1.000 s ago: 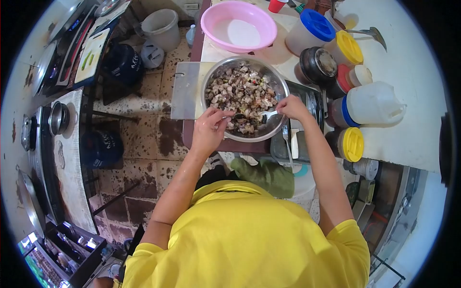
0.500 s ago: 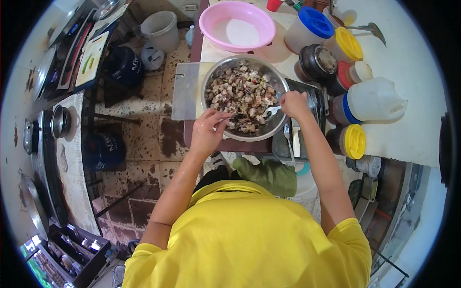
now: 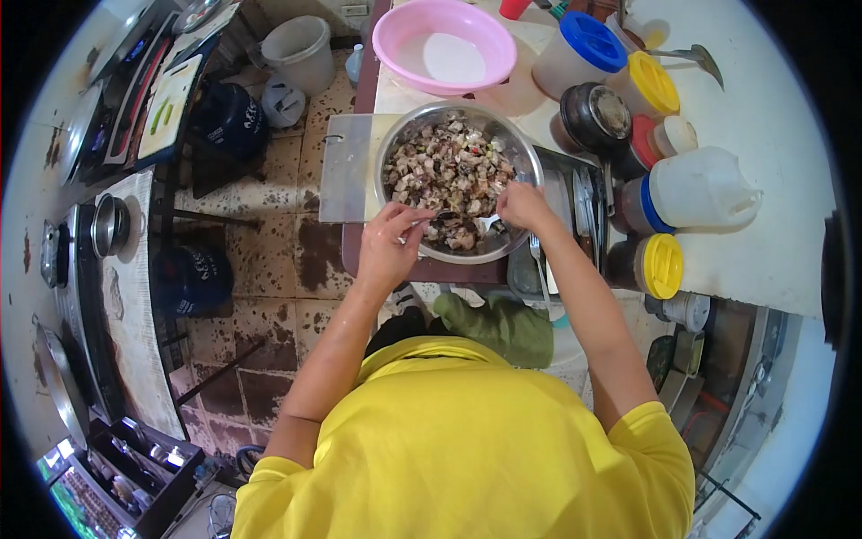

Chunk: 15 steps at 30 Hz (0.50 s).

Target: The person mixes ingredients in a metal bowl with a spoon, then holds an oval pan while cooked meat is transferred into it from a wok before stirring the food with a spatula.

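A large steel mixing bowl (image 3: pixel 384 153) holds chopped meat (image 3: pixel 449 171) in small browned cubes, with bits of red and green. My left hand (image 3: pixel 392 235) is at the near left rim, its fingers pinched on a thin metal spoon (image 3: pixel 442 216) that reaches into the meat. Inside the near right side of the bowl, my right hand (image 3: pixel 523 207) grips what looks like a metal fork (image 3: pixel 488 223); food partly hides its head. The heads of the two utensils are close together, low in the bowl.
Behind the bowl stands a pink basin (image 3: pixel 444 88). Lidded containers, among them a blue-lidded one (image 3: pixel 593 43), and a plastic jug (image 3: pixel 700 189) line the right. A cutlery tray (image 3: pixel 588 202) sits beside the bowl. A clear board (image 3: pixel 346 171) juts out left.
My right hand has moved left and slightly down into the bowl, bringing the fork nearer the spoon. My left hand has barely moved. Some meat has shifted.
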### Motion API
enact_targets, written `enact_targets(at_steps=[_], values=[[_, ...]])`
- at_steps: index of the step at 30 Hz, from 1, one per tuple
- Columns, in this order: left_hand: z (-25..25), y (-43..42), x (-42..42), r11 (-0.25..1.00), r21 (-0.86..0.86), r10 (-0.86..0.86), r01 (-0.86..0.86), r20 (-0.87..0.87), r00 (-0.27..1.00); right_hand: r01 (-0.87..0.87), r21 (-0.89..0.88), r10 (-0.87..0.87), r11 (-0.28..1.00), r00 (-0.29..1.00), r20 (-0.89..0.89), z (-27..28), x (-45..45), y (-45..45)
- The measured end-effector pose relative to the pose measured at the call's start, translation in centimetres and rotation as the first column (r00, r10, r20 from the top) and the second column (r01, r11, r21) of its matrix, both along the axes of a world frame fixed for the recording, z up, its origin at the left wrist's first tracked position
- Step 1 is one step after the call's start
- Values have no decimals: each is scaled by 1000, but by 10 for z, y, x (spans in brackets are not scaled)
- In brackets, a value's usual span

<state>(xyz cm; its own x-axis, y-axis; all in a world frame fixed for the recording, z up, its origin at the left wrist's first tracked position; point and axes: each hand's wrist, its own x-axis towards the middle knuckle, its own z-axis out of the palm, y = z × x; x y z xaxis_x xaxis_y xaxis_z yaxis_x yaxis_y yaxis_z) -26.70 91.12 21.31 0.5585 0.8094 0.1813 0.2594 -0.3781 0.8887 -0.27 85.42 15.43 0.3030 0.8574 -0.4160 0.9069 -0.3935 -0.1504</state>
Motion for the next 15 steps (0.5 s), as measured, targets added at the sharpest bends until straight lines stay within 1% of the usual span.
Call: enact_targets(at_steps=[2, 5, 8, 9, 12, 15], values=[[2, -1, -1, 1000, -19, 5, -5, -19, 1000, -14, 1, 14, 1000, 989, -145, -2, 9, -2], [-5, 1, -2, 999, 31, -15, 14, 27, 1000, 43, -46, -54, 998, 960, -273, 12, 30, -2], [-5, 2, 0, 999, 36, -8, 7, 32, 999, 67, -73, -93, 995, 890, -446, 20, 54, -5], [-4, 1, 0, 1000, 27, -2, 1, 25, 1000, 92, -108, -133, 990, 861, -491, 22, 59, -5], [0, 2, 1, 1000, 9, 7, -7, 2, 1000, 87, -60, -105, 994, 862, -496, 31, 67, -5], [1, 2, 2, 1000, 10, 6, -6, -12, 1000, 155, -63, -167, 986, 932, -322, 47, 65, 2]])
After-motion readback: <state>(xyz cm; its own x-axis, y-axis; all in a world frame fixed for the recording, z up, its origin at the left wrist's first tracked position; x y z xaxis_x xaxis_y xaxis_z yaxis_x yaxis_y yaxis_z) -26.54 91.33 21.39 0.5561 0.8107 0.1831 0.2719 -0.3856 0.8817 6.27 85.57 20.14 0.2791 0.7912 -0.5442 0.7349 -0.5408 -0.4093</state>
